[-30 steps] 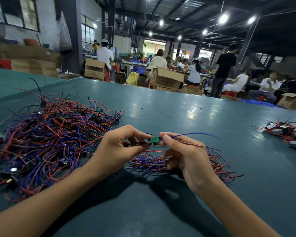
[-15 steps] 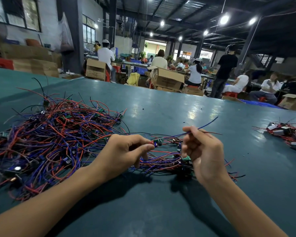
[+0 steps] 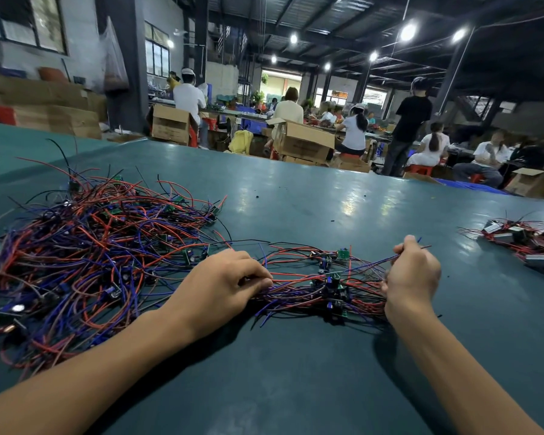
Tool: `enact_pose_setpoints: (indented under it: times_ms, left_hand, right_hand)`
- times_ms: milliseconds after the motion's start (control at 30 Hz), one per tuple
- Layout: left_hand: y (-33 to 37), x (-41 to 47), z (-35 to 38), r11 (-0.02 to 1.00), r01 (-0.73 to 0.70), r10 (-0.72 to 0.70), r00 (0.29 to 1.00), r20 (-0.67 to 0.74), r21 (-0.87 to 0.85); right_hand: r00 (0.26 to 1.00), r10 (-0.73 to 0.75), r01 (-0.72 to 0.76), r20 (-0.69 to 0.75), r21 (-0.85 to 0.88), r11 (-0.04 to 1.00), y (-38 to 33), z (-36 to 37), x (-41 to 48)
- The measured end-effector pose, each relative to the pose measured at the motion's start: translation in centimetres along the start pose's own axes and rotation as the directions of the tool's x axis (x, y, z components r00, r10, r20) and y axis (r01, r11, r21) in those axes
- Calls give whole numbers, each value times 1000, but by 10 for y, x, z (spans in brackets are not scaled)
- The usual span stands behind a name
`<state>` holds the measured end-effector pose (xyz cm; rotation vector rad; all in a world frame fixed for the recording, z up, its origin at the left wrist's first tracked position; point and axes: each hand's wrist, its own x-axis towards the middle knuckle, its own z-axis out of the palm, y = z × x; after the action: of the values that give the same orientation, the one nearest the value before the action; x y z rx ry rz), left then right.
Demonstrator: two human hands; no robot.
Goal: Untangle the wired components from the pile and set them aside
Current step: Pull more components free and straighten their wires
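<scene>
A big tangled pile of red, blue and black wires with small green boards covers the left of the green table. A smaller bunch of wired components lies stretched between my hands in the middle. My left hand rests low on the table and grips the left ends of that bunch's wires. My right hand is curled round the right ends, with a few wire tips sticking up out of its fist.
A separate heap of wired parts with silver-grey blocks lies at the table's right edge. Beyond the far edge stand cardboard boxes and several people at work benches.
Both hands moved apart and came down to the table. The left hand went from pinching a small board to gripping wire ends; the right hand pulled rightward, stretching the bunch out.
</scene>
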<state>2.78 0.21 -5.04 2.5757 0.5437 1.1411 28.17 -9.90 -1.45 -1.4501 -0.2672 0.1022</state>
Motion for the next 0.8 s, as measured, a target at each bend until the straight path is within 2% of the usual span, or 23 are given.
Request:
enact_pose_setpoints:
  times_ms: [333, 467, 567, 667, 733, 800]
  left_hand:
    - [-3, 0, 2, 1000, 18, -19, 998, 64, 13]
    - [-4, 0, 0, 998, 12, -18, 996, 86, 70]
    - [-7, 1, -3, 982, 71, -92, 990, 111, 178]
    - [-10, 4, -12, 957, 165, -188, 979, 73, 240]
    - [-14, 8, -23, 931, 239, -236, 971, -44, 275]
    - [-25, 11, -36, 879, 321, -289, 947, -140, 352]
  right_hand:
    - [987, 83, -85, -136, -13, 996, -3, -10, 17]
    - [995, 18, -36, -96, -193, 981, -2, -9, 9]
    - [987, -163, 147, -1, -423, 894, -1, -4, -5]
    - [903, -419, 401, 99, -545, 737, -3, -2, -20]
    - [805, -573, 568, 153, -477, 670, -6, 0, -33]
    - [653, -717, 754, 243, -294, 587, -8, 2, -48]
